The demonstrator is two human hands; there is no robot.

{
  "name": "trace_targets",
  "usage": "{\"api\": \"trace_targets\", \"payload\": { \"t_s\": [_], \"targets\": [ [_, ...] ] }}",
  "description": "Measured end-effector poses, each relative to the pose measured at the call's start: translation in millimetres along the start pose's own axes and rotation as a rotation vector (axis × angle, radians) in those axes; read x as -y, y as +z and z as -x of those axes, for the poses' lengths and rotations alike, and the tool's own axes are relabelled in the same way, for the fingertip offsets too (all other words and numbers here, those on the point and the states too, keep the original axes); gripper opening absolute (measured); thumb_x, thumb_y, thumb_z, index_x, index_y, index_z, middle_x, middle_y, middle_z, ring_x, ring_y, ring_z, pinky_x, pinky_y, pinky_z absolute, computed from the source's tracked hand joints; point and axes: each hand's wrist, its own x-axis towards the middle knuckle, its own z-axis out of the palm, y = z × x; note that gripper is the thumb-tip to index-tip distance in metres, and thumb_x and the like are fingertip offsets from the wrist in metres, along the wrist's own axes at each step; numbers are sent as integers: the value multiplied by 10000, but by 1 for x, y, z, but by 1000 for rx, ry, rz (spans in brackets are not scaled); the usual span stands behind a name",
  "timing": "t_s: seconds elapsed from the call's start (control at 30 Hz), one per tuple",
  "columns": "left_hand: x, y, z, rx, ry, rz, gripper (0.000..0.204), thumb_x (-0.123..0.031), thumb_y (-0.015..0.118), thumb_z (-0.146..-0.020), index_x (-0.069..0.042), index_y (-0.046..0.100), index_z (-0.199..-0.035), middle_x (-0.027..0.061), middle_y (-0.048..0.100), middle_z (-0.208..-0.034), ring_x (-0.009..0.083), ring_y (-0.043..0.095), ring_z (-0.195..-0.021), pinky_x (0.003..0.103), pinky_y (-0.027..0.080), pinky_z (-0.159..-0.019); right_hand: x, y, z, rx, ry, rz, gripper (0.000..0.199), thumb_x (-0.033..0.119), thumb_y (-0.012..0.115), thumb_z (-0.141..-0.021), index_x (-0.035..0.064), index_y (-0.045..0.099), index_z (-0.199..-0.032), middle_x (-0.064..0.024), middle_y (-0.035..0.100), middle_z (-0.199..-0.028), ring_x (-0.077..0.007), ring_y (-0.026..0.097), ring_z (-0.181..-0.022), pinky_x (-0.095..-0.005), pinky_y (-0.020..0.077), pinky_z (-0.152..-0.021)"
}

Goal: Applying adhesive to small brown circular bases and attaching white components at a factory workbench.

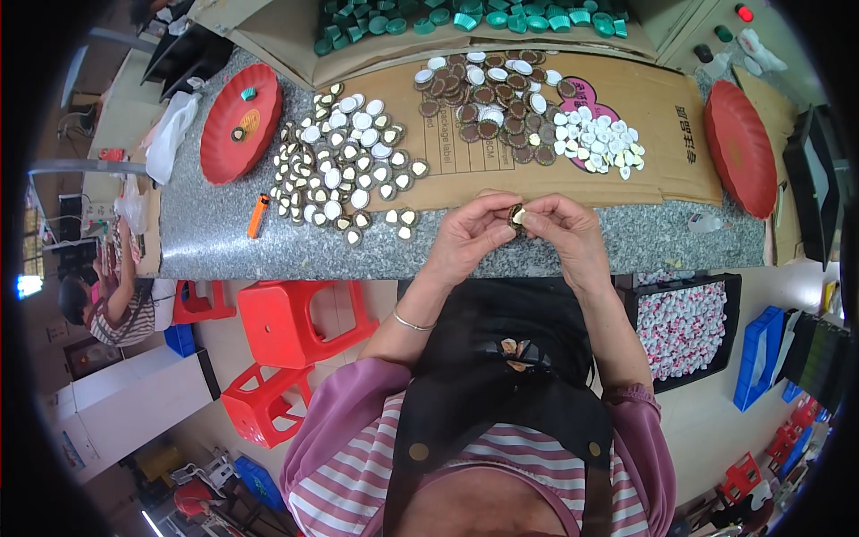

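My left hand (467, 234) and my right hand (565, 234) meet at the table's near edge, and their fingertips pinch one small round cap (516, 216) between them. The cap looks dark with a gold rim. A pile of similar caps with white liners (344, 166) lies on the granite table (215, 233) to the left. Brown caps (488, 103) and small white discs (595, 134) lie on a flat sheet of cardboard (662, 152) just beyond my hands. A few caps (517, 351) rest on the black apron in my lap.
Red scalloped trays stand at the left (240, 121) and the right (739, 148). An orange lighter (258, 215) lies near the left pile. Green caps (465, 16) fill a box at the back. Red stools (291, 318) stand under the table; a black bin of white pieces (684, 327) sits at the right. Another person (112, 304) sits far left.
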Motion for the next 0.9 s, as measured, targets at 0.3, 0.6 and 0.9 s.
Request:
{"api": "trace_targets", "payload": {
  "t_s": [0.3,0.6,0.9],
  "targets": [
    [0,-1,1,17,25,-14,337,65,573,-808,22,531,-1140,53,499,-1061,133,532,-973,258,450,-849,-2,5,5,-49,-25,65,62,59,644,-803,18,626,-846,-1,617,-742,-37,544,-672,-181,431,-614],
    [2,-1,2,41,41,-38,326,59,574,-812,26,541,-1135,77,498,-1104,145,527,-993,262,448,-860,-9,5,9,-81,-32,69,42,46,634,-806,25,600,-819,6,605,-725,-31,539,-667,-179,436,-607],
    [2,-3,2,-4,83,23,240,47,551,-831,27,561,-1070,83,517,-1080,133,541,-966,253,455,-842,-10,16,12,-210,-376,490,141,1,674,-742,5,608,-867,-25,570,-794,-80,549,-683,-205,450,-627]
  ]
}}
